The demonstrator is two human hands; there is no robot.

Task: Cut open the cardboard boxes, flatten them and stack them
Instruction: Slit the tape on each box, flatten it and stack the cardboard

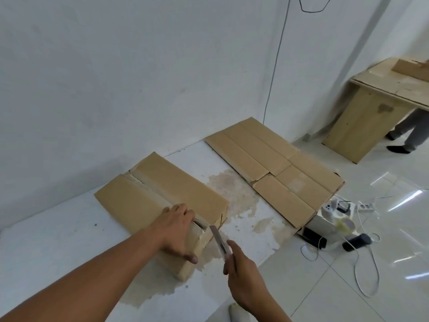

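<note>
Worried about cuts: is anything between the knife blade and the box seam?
Yes: the left hand grips the box at its seam, right beside the tip of the knife held by the right hand.

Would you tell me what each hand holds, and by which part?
The right hand grips the utility knife by its handle; left hand grips the cardboard box at its near end.

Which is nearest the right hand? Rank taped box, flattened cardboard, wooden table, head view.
1. Brown taped cardboard box, left of the right hand gripping the utility knife.
2. Flattened brown cardboard sheet, ahead by wall.
3. Light wooden table, far right.
</note>
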